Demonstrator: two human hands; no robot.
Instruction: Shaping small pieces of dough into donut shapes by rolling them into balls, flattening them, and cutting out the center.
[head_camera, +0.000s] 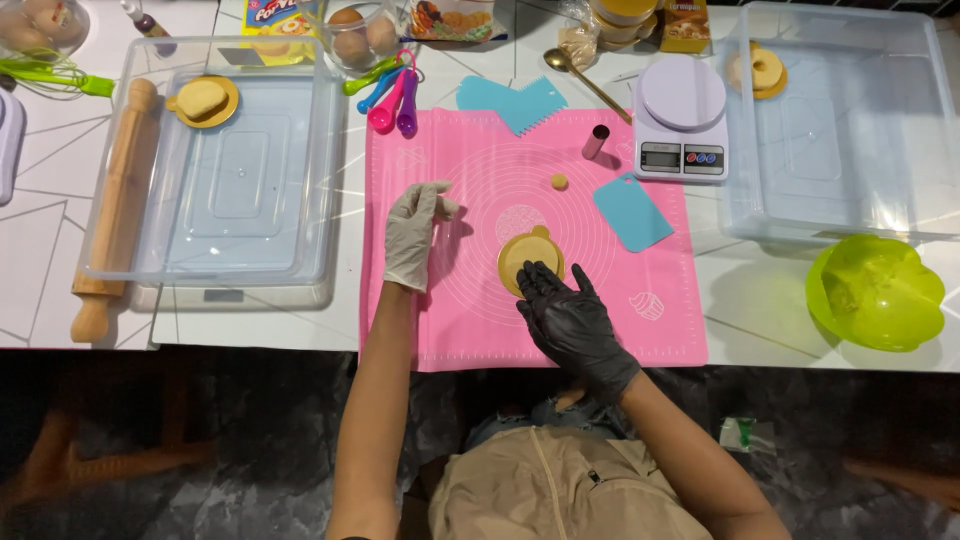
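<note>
The left hand (413, 232), in a white glove, is curled loosely around a small lump of dough (449, 207) near the left edge of the pink mat (470, 320); only a bit of the lump shows past the fingers. The right hand (567, 315), in a black glove, lies with fingers spread, its fingertips touching the near rim of a gold disc (528, 253) that carries a flat round of dough, at the middle of the mat. A small dough ball (559, 181) sits apart, farther up the mat, with a metal tube cutter (595, 141) beyond it toward the far right corner. A blue scraper (632, 211) lies by the mat's right edge, and a toothed blue scraper (512, 101) overlaps its far edge beside a bunch of coloured measuring spoons (390, 95).

A kitchen scale (682, 120) stands just off the mat's far right corner, with a gold spoon (585, 80) to its left. On the left of the worktop, a clear tub (215, 230) holds a gold disc with dough (204, 100) in its far left corner, and a rolling pin (115, 205) lies along the tub's left side. On the right, a second clear tub (850, 150) holds another dough piece on a disc (760, 70). A green bowl (876, 292) sits at the near right edge of the worktop.
</note>
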